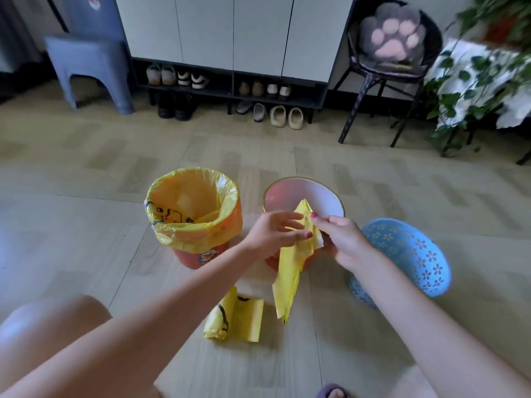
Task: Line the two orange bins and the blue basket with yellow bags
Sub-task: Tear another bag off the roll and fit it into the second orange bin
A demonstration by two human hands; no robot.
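Head view, looking down at a wood-pattern floor [86, 225].

Left orange bin [201, 255]: upright, already lined. A yellow bag [198, 225] printed with a black duck outline is folded over its rim and hangs partway down the outside.

Right orange bin [301, 196]: upright just beside the first, gold rim, pale interior visible, no liner in it.

Blue basket [413, 254]: on the floor just right of the unlined bin, tilted toward the camera, flower-shaped cut-outs in the wall, no liner.

Hands: both are in front of the unlined bin, working a folded yellow bag [287, 282]. Left hand [273, 232] has fingers loosely spread, the thumb and fingertips against the bag's upper part. Right hand [342, 239] pinches the bag's top edge between thumb and fingers. The rest of the bag hangs down as a flat strip, its lower end near the floor.

Roll of yellow bags [221, 317]: on the floor below the hands, one sheet partly unrolled to the right.

Background: shoe cabinet [230, 38] with shoes on its lower shelves, grey stool [89, 61] at left, chair with paw-print cushion [390, 35] at right.
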